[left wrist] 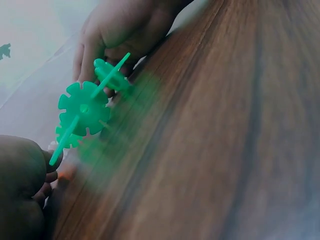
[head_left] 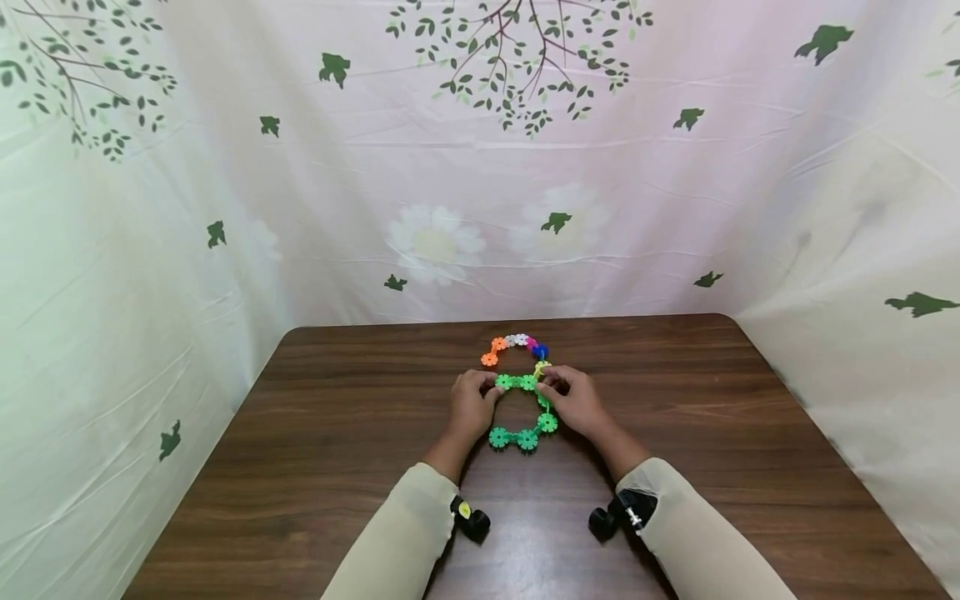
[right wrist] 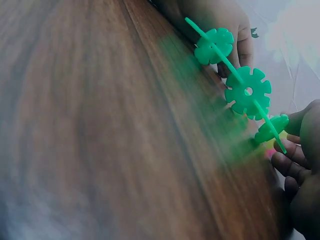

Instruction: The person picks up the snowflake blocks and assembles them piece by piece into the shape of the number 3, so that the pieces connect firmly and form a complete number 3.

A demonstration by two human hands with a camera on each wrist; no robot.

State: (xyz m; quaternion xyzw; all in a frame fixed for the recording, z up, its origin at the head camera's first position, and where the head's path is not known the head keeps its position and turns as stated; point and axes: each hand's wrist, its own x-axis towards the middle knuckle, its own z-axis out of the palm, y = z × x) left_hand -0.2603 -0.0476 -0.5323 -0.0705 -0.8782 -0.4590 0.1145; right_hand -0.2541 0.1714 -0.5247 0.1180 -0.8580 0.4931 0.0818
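A chain of notched plastic snowflake discs lies on the brown wooden table (head_left: pixel 337 467), bending like a 3. Its upper arc runs from orange discs (head_left: pixel 490 359) through white discs (head_left: pixel 517 340), pink and a blue disc (head_left: pixel 540 352) to yellow. Light green discs (head_left: pixel 528 382) form the middle row, and darker green discs (head_left: pixel 527 440) the bottom. My left hand (head_left: pixel 471 407) pinches the left end of the middle row. With thumb and fingers, my right hand (head_left: pixel 576 402) holds the chain where yellow meets green. In the right wrist view the green discs (right wrist: pixel 248 92) interlock at their slots.
A pale curtain (head_left: pixel 480 183) printed with leaves and flowers hangs behind the table and along both sides. Black wrist devices (head_left: pixel 472 522) are strapped at both sleeves. The table's far edge lies just beyond the chain's top.
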